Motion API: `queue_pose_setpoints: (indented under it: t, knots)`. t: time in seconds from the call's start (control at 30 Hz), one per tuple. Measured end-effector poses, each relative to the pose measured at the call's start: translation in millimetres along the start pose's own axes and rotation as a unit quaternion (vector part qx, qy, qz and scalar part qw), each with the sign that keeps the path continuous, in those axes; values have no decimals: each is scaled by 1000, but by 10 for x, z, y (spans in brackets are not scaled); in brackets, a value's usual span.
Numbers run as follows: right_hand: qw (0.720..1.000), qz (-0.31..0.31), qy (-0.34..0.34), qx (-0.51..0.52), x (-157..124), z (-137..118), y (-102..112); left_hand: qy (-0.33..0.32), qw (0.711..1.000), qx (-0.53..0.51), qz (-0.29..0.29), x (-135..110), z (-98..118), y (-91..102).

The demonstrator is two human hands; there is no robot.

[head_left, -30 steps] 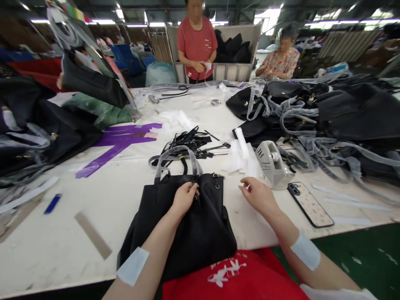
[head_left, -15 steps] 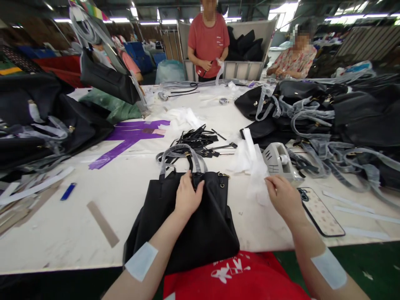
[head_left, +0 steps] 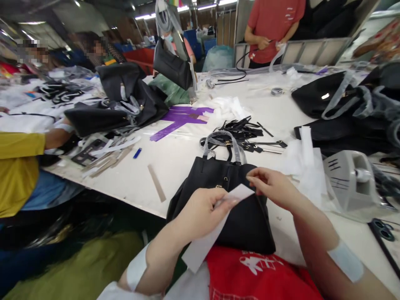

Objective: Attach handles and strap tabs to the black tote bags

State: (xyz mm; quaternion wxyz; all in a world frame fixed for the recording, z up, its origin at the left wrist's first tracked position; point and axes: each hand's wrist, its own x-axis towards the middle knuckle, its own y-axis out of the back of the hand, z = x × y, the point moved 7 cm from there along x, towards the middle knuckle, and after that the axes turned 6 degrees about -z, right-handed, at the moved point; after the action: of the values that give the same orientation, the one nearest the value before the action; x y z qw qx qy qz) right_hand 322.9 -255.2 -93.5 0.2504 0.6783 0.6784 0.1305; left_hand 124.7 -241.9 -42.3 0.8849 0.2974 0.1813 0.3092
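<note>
A black handbag (head_left: 243, 227) stands at the table's front edge, its handles (head_left: 229, 135) wrapped in clear plastic. In front of it my left hand (head_left: 204, 208) is closed on a white strip (head_left: 201, 249), pinching it between thumb and fingers. The strip slants from lower left up to the right across the bag. Beside its upper end is my right hand (head_left: 273, 183), fingertips pressed together over the bag's right top corner. Whatever those fingertips hold is too small to make out.
Black straps (head_left: 240, 129) lie behind the bag. Thin white sheets (head_left: 308, 162) and a grey tape dispenser (head_left: 346, 179) are to the right, with a phone (head_left: 383, 231). Purple strips (head_left: 179, 118) lie left. Black bags (head_left: 331, 93) flank the table. A co-worker's yellow sleeve (head_left: 21, 146) is at left.
The view has swung left. My left hand has left the bag's top and now holds a white strip. My right hand has come from the white sheets to the bag's top corner.
</note>
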Motion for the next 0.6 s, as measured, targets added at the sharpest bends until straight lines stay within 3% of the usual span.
queue_pose_setpoints:
  t: [0.13, 0.3, 0.4, 0.5, 0.6]
  knots:
    - [987, -66, -53, -138, 559, 69, -487, 64, 993, -82, 49, -117, -407, 135]
    - [988, -107, -82, -82, 828, 278, -870, 76, 980, -158, 91, -44, -810, 14]
    - [988, -108, -57, 97, 757, 327, -810, 76, 963, -237, 106, 61, -939, -98]
    - [937, -55, -18, 346, 626, 273, -580, 90, 960, -240, 113, 145, -992, -168]
    - [902, -15, 3, 431, 516, 186, -426, 98, 967, -217, 93, 203, -988, -229]
